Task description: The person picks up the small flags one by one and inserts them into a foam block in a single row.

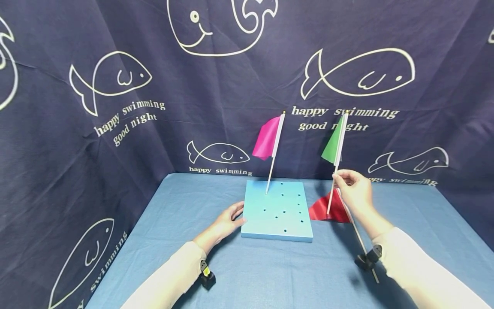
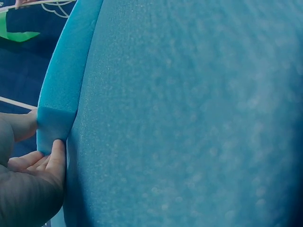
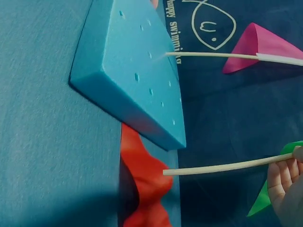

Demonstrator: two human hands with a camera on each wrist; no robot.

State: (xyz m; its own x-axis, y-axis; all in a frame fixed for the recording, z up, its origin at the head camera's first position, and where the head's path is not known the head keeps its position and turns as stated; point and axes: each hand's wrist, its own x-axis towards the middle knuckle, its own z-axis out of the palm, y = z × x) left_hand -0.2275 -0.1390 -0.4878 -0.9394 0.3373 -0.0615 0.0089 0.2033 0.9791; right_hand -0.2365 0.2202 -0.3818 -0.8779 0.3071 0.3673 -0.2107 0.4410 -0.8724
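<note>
Green flag (image 1: 333, 143), one: is tilting slightly in the air, right of the board (image 1: 266, 225).
Right hand (image 1: 356, 192), one: its grip is pinching the green flag's stick (image 1: 330, 199).
Board, one: is lying on the table (image 1: 262, 274), showing ten open holes.
Left hand (image 1: 225, 222), one: its grip is resting spread against the board's left edge.
Pink flag (image 1: 267, 137), one: is standing in the board.
Red flag (image 1: 340, 210), one: is lying on the table.

We saw a navy curtain (image 1: 231, 94) — pale fish outlines (image 1: 359, 72), "happy swimming" lettering (image 1: 129, 116) — behind the blue-covered table (image 1: 162, 219).
</note>
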